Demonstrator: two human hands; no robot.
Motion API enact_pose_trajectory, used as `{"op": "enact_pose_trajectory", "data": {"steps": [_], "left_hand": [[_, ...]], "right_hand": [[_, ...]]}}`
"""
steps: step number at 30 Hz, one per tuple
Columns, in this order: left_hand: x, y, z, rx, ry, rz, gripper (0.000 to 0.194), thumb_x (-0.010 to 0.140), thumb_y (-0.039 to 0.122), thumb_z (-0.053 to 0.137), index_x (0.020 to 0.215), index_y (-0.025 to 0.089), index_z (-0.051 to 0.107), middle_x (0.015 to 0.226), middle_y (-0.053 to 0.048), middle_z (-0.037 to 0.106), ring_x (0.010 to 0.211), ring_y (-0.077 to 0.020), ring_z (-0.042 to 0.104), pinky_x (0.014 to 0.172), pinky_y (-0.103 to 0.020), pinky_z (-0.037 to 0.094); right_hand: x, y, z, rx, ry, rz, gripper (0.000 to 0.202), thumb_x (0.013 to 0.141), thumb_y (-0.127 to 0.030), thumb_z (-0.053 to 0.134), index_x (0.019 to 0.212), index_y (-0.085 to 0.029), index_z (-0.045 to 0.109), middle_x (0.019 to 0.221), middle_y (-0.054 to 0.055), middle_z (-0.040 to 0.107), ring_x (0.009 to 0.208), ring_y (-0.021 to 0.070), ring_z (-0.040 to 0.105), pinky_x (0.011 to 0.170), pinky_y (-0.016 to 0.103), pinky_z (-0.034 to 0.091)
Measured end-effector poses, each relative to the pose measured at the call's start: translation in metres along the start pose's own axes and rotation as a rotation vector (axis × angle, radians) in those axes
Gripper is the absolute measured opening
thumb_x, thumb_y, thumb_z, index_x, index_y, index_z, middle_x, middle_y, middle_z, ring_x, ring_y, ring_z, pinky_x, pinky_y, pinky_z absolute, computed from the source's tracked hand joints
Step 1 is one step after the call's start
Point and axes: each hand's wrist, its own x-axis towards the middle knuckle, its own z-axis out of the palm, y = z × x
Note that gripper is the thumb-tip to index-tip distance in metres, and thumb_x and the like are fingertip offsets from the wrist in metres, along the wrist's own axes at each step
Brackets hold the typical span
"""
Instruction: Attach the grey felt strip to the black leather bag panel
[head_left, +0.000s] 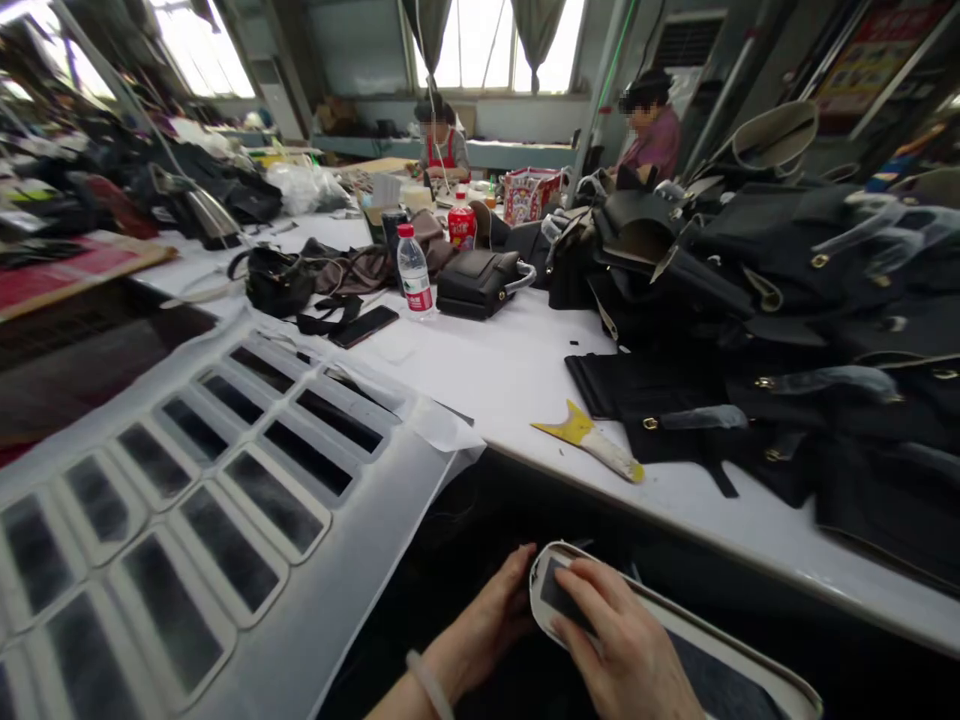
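Note:
Low in the head view, a long white-rimmed bag piece with rounded ends and a dark inner strip slants down to the right. Over its near-left end is my right hand, fingers bent onto the dark strip and thumb at the rim. My left hand, wearing a pale bangle, is curled at the rounded left end, its fingertips partly hidden behind the piece. On the left, a translucent white sheet carries rows of similar white-framed pieces with dark centres.
A yellow-and-white forked tool lies near the white table's edge. Black bags are heaped at the right. Farther back are a water bottle, a phone and a black bag. Two people work beyond.

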Motion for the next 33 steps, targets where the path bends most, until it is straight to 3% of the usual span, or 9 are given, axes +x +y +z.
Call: {"op": "enact_pose_trajectory", "data": {"steps": [5,8,14,18,26,33], "left_hand": [[-0.007,0.004,-0.003,0.005,-0.038,-0.034,0.060,0.094,0.064,0.048,0.141,0.027,0.051,0.150,-0.009,0.048,0.140,-0.0315,0.038,0.112,-0.047,0.032],[-0.008,0.006,-0.005,0.025,-0.069,-0.076,0.063,0.093,0.067,0.045,0.142,0.027,0.051,0.148,-0.009,0.049,0.140,-0.0335,0.038,0.113,-0.051,0.031],[-0.006,0.008,-0.004,-0.003,-0.137,-0.080,0.062,0.096,0.063,0.044,0.145,0.025,0.047,0.149,-0.010,0.049,0.142,-0.0325,0.037,0.114,-0.050,0.031],[-0.008,0.013,0.004,-0.022,-0.114,-0.078,0.065,0.094,0.065,0.045,0.142,0.021,0.050,0.147,-0.011,0.050,0.141,-0.0333,0.038,0.114,-0.048,0.032],[-0.007,0.013,0.006,-0.054,-0.103,-0.054,0.068,0.091,0.064,0.053,0.140,0.017,0.053,0.144,-0.014,0.053,0.140,-0.0332,0.040,0.115,-0.045,0.030],[-0.008,0.011,0.005,-0.050,-0.054,-0.067,0.074,0.086,0.068,0.059,0.141,0.020,0.052,0.147,-0.012,0.051,0.143,-0.0335,0.035,0.118,-0.047,0.026]], "right_hand": [[0.007,-0.003,0.008,0.084,-0.146,0.187,0.045,0.079,-0.003,0.065,0.119,-0.023,0.058,0.117,0.008,0.059,0.103,0.0255,0.062,0.086,0.040,0.059],[0.010,-0.005,0.009,0.117,-0.186,0.252,0.040,0.078,0.000,0.067,0.111,-0.023,0.063,0.115,0.006,0.059,0.102,0.0247,0.062,0.086,0.039,0.058],[0.005,-0.004,0.008,0.066,-0.061,0.089,0.036,0.083,-0.007,0.058,0.113,-0.025,0.063,0.112,0.006,0.060,0.097,0.0239,0.062,0.081,0.038,0.056],[0.001,0.000,0.009,0.040,-0.075,0.036,0.035,0.086,-0.010,0.055,0.116,-0.027,0.062,0.111,0.004,0.061,0.097,0.0226,0.061,0.082,0.038,0.054],[0.000,-0.002,0.010,0.111,-0.140,0.099,0.033,0.093,-0.011,0.047,0.116,-0.028,0.062,0.113,0.006,0.058,0.098,0.0228,0.057,0.084,0.040,0.052],[0.002,-0.009,0.013,0.263,-0.147,0.265,0.028,0.093,-0.011,0.045,0.109,-0.027,0.062,0.113,0.006,0.056,0.102,0.0241,0.052,0.084,0.040,0.052]]}}
